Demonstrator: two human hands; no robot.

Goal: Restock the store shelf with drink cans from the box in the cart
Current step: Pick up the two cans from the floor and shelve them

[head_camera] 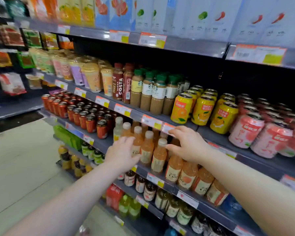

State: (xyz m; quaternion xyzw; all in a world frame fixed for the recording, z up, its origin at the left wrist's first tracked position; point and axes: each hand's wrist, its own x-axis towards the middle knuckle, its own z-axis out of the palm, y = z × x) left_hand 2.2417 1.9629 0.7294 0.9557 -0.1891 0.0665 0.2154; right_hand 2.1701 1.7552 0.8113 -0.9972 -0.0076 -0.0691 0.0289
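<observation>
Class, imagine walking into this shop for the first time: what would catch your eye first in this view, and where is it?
Two bare hands reach into the middle shelf: the left hand and right hand spread over a row of pale orange plastic juice bottles with cream caps. Above to the right, bright yellow orange-drink cans stand beside pink peach-print cans. Left of the bottles sit rows of red metal cans.

Price tags (152, 40) along the shelf edges too blurred to read. Pale cartons (203, 16) on the top shelf cut off by the upper edge. Orange juice bottles (159, 157) partly hidden behind both hands.
</observation>
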